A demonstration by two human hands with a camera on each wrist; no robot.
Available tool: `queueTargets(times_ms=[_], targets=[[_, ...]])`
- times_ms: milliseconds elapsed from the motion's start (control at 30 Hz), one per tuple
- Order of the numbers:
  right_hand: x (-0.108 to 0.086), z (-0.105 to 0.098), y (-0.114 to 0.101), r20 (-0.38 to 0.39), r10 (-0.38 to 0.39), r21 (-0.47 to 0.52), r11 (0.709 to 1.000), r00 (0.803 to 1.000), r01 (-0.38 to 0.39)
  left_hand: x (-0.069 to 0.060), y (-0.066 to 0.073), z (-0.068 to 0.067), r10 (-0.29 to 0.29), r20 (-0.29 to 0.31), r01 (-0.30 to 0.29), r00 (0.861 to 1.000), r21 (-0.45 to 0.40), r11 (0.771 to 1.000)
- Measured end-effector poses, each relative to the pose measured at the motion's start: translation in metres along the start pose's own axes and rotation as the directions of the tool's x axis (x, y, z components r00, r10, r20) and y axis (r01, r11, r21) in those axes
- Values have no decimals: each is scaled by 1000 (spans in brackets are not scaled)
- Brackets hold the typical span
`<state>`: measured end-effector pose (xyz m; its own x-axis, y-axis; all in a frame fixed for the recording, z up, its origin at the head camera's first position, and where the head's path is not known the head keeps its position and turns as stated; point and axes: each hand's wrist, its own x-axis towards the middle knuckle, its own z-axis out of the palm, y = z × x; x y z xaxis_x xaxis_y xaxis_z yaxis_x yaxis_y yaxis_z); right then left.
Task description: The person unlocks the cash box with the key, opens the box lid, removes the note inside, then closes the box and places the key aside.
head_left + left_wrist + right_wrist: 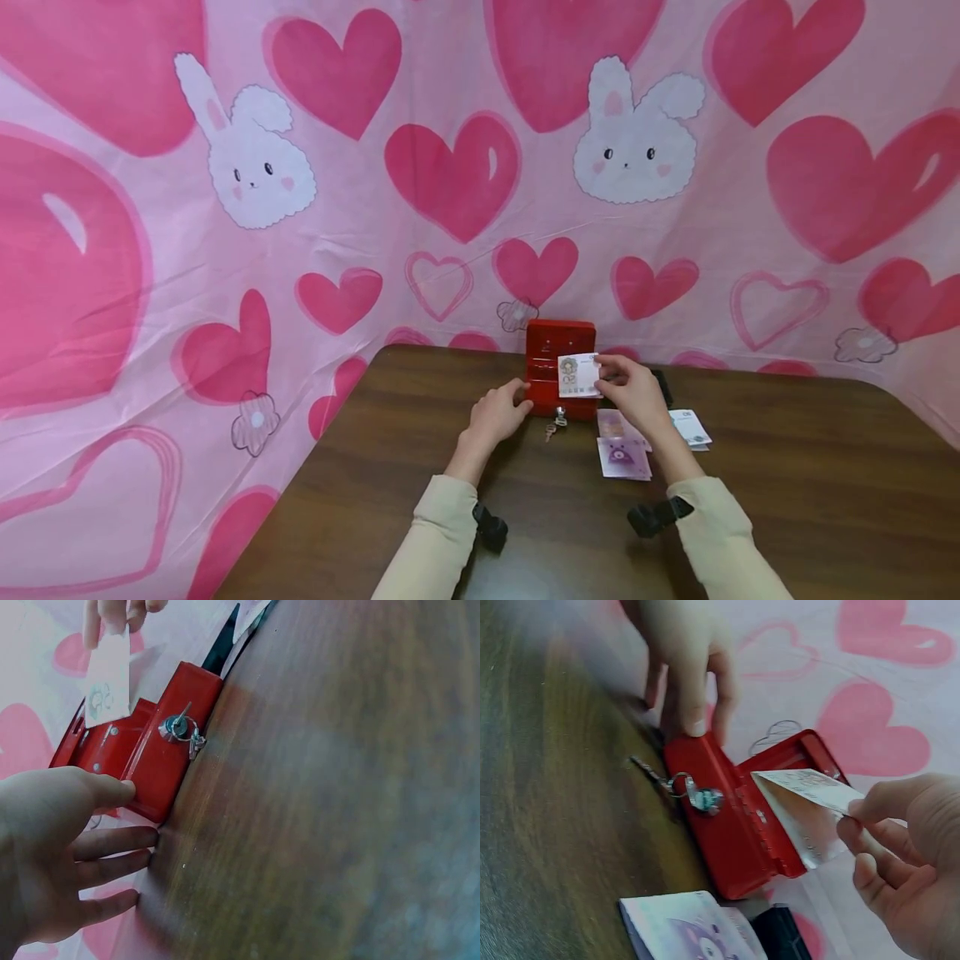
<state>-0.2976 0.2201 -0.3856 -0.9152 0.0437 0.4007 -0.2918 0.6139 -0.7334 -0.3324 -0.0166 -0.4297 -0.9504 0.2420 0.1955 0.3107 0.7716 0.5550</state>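
A small red metal cash box (542,406) stands at the back of the table, its lid (561,330) raised. In its lock sits a key, with another key (551,431) hanging from the ring. My right hand (636,393) pinches a folded banknote (577,377) between thumb and fingers, above the box's opening. Against the box's left end rests my left hand (495,414); in the left wrist view its thumb (116,791) touches the red metal and the other fingers are extended. The right wrist view shows the banknote (810,787) spread apart at its fold.
Purple-pink folded banknotes (624,460) lie right of the box, in front of it. Farther right is a pale blue-green folded banknote (692,427). A black object (663,388), partly hidden, sits beside the box. Behind the wooden table (555,517) hangs a pink heart-patterned cloth (450,75).
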Motion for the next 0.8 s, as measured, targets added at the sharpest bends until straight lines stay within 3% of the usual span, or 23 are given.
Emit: queueTargets(times_ms=[533, 800], targets=[[-11, -24, 3, 158, 5, 174, 984, 987, -33, 0, -6, -3, -16, -1, 16, 1000, 15, 1000], [-13, -36, 12, 236, 47, 253, 961, 971, -108, 1, -3, -1, -2, 13, 2, 1000, 5, 1000]])
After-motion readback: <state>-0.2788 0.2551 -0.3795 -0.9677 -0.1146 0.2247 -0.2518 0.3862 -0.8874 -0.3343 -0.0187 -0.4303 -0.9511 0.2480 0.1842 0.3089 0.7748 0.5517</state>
